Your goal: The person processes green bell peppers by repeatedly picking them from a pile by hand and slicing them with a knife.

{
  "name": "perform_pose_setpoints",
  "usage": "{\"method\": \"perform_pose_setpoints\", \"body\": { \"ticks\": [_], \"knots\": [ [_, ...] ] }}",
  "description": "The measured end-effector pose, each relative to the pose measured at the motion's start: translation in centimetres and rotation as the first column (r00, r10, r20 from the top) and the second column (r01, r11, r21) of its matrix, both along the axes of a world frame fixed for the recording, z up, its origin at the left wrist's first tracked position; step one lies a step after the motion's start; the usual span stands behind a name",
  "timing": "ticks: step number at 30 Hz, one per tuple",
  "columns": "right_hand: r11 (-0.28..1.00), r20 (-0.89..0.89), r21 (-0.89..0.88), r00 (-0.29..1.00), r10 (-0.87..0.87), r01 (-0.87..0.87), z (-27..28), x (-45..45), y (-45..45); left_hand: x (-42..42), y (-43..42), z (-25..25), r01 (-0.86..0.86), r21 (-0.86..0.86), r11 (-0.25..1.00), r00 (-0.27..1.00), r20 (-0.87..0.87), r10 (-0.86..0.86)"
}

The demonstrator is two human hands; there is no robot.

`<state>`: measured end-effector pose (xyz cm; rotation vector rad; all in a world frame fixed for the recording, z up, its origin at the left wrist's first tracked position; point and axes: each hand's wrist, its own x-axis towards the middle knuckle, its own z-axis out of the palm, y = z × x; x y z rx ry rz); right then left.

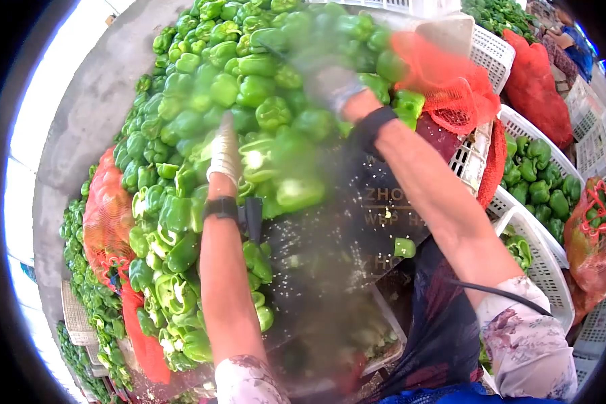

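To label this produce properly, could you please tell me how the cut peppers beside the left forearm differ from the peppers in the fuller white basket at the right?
The cut peppers are opened, showing pale insides; the basket peppers look whole. The cut peppers lie loosely piled, while the basket peppers sit inside the white basket. Both are green.

Peppers [273,113] look smooth and glossy, sacks [535,87] netted plastic, crates [493,57] hard plastic, sleeves [525,337] matt cloth

Grey concrete floor [81,101], glaring white light [37,121]
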<state>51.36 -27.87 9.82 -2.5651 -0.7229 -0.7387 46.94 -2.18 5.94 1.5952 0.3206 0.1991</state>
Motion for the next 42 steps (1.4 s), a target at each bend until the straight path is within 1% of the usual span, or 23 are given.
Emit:
{"method": "perform_pose_setpoints", "body": {
  "ticks": [2,3,6,7,8,9,10,11,15,17,19,21,23,24,26,28,32,34,37,39,40,41,42],
  "knots": [
    [1.0,-0.076,0.016,0.997,-0.019,0.02,-0.9,-1.2,1.6,1.8,0.6,-3.1,0.071,0.172,0.983,0.993,0.085,-0.087],
    [0.999,-0.209,-0.053,0.978,-0.019,0.008,0.3,-3.3,1.1,0.0,-1.3,-2.0,-0.005,0.16,0.987,0.998,0.069,-0.006],
    [0.911,-0.127,-0.134,0.918,0.375,-0.39,-2.6,-7.0,0.8,-3.5,-3.7,0.6,-0.034,-0.087,0.996,0.999,-0.01,0.033],
    [0.935,-0.213,-0.095,0.925,0.316,-0.341,-2.0,-8.7,0.8,-4.6,-4.3,0.9,-0.124,0.005,0.992,0.992,0.021,0.124],
    [0.942,-0.186,-0.083,0.933,0.307,-0.326,-1.5,-9.2,0.4,-4.3,-2.8,-0.6,-0.15,0.082,0.985,0.987,0.073,0.144],
    [0.948,-0.158,-0.07,0.941,0.298,-0.311,-1.1,-9.5,0.1,-4.5,-2.2,-0.7,-0.075,-0.043,0.996,0.997,0.033,0.076],
    [0.942,-0.023,-0.083,0.945,0.325,-0.326,-1.7,-8.9,-1.0,-4.6,-1.8,-1.2,0.0,-0.172,0.985,1.0,-0.007,-0.002],
    [0.936,0.11,-0.097,0.931,0.349,-0.339,-1.9,-8.4,-2.2,-5.3,-2.3,-0.6,-0.014,-0.048,0.999,1.0,0.001,0.014],
    [0.979,0.194,0.075,0.966,0.17,-0.188,0.6,-4.3,-7.5,-5.0,-3.0,0.2,0.07,0.248,0.966,0.997,0.017,-0.077],
    [0.994,0.104,0.019,0.988,-0.112,0.11,-0.4,-2.1,-8.9,-3.8,-2.7,-0.5,0.105,0.32,0.941,0.994,0.002,-0.111],
    [0.975,0.131,-0.063,0.97,-0.203,0.213,-3.0,-0.5,-9.3,-3.8,-2.8,-0.8,0.075,0.301,0.951,0.995,0.033,-0.089],
    [0.991,0.169,-0.099,0.983,-0.071,0.089,-4.8,-0.2,-9.4,-3.6,-2.9,-0.7,0.055,0.247,0.967,0.996,0.051,-0.07],
    [0.993,0.033,-0.008,0.993,0.114,-0.114,-3.2,-2.3,-10.9,-4.4,-2.6,-1.0,0.027,0.134,0.991,0.998,0.048,-0.034],
    [0.984,0.105,-0.171,0.992,0.075,-0.057,-3.3,-2.5,-11.2,-4.5,-2.6,-1.2,0.015,0.076,0.997,0.999,0.045,-0.018],
    [0.888,0.291,-0.45,0.956,0.045,0.095,-3.6,-2.8,-11.9,-3.7,-1.7,-2.3,0.0,0.159,0.987,0.998,0.063,-0.01],
    [0.998,-0.138,0.044,0.989,0.043,-0.037,-0.2,-6.3,-12.3,-4.1,-2.9,-1.2,-0.047,0.225,0.973,0.996,0.09,0.027],
    [0.988,0.055,0.018,0.987,0.153,-0.154,-4.4,-2.1,-11.9,-1.7,-3.3,0.6,-0.005,0.5,0.866,0.987,0.139,-0.075],
    [0.989,0.072,-0.019,0.986,0.149,-0.148,-4.2,-5.6,-11.0,0.2,-3.6,1.3,-0.034,0.442,0.896,0.986,0.161,-0.042],
    [0.963,0.0,-0.039,0.964,0.266,-0.265,-2.7,-9.5,-11.7,3.1,-2.6,2.2,0.104,0.375,0.921,0.995,-0.048,-0.093],
    [0.988,-0.009,0.048,0.989,0.147,-0.146,-1.6,-9.2,-12.4,5.5,-1.7,1.7,0.129,0.419,0.899,0.988,-0.136,-0.079],
    [0.983,-0.005,0.043,0.984,0.177,-0.176,-2.2,-8.4,-13.0,6.7,-1.4,0.9,0.107,0.283,0.953,0.985,-0.163,-0.062],
    [0.978,-0.001,0.038,0.978,0.207,-0.206,-2.7,-7.5,-13.7,3.8,-5.4,3.0,0.096,-0.01,0.995,0.988,-0.122,-0.096],
    [0.971,0.002,0.033,0.972,0.236,-0.236,-3.3,-6.6,-14.4,5.1,-5.3,2.3,0.133,-0.016,0.991,0.981,-0.139,-0.134]
  ]
}}
